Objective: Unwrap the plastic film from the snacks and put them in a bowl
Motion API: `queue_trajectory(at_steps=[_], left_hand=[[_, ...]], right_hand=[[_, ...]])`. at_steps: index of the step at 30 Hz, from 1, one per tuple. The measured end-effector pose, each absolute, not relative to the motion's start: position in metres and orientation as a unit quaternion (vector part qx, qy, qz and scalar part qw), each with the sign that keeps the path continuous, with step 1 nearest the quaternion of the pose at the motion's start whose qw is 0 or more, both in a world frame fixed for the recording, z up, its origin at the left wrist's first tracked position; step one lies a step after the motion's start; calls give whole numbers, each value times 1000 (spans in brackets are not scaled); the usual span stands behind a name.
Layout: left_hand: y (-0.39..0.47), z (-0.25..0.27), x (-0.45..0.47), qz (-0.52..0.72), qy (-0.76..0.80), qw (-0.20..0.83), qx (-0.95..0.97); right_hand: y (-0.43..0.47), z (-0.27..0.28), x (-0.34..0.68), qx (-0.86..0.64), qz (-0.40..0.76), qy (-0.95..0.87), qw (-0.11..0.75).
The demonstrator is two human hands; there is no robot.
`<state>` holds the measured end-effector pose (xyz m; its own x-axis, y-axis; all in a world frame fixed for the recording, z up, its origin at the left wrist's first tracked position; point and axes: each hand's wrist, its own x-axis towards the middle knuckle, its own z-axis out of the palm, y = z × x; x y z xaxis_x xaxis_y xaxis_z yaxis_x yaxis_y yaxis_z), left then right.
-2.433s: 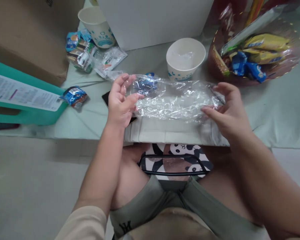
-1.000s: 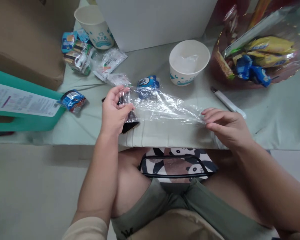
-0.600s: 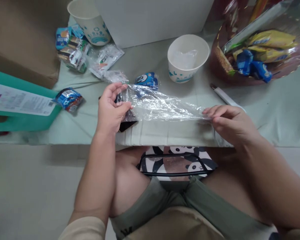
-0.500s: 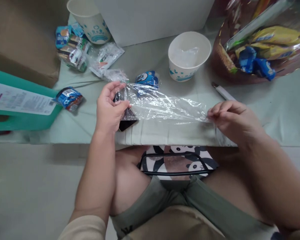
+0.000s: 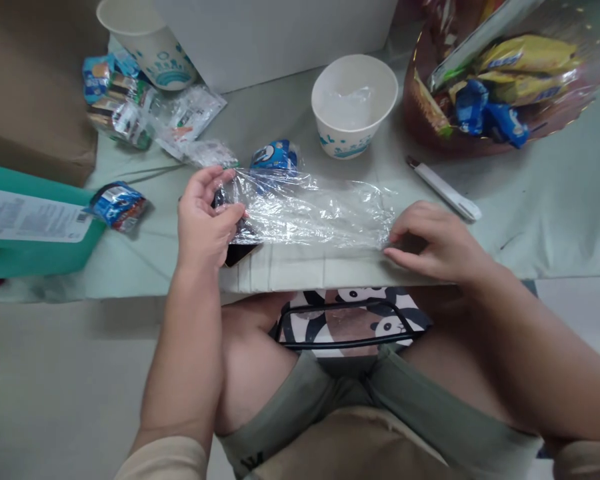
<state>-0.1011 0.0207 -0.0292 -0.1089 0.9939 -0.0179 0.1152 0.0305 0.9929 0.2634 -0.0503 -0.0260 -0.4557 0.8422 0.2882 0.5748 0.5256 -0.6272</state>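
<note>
A clear plastic bag (image 5: 310, 210) stretches crinkled and nearly level between my two hands above the front of the table. My left hand (image 5: 203, 217) grips its left end, thumb below and fingers above. At the lower right corner of the bag, the thumb and forefinger of my right hand (image 5: 433, 243) come together in a loose pinch. A dark flat object (image 5: 240, 253), like a phone, lies partly hidden under the bag and my left hand. Behind the bag sits a blue snack packet (image 5: 274, 157), its lower part seen through the film.
A paper cup (image 5: 350, 137) with clear plastic inside stands behind; another paper cup (image 5: 167, 67) is back left beside several snack packets (image 5: 123, 110). A white-handled cutter (image 5: 445, 190) lies right, before a snack bowl (image 5: 415, 127). A green box (image 5: 75, 257) stands left.
The right end of the bag has spread from a gathered point into a wider edge. My right hand has moved left and loosened its fingers. The view has shifted slightly.
</note>
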Motion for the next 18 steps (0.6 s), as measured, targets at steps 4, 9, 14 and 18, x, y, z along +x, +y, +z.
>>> queue_trajectory(at_steps=[4,9,14,18], left_hand=[[21,-26,-97,483,573,437,498],[19,-22,-91,485,581,433,489],[18,-17,-86,493,578,441,478],[17,-11,-80,491,587,441,469]], right_hand=[[-50,-30,257,-436,172,-847,252],[-50,-29,244,-449,154,-832,288],[-49,-28,236,-498,168,-789,319],[-51,-31,235,-498,178,-786,321]])
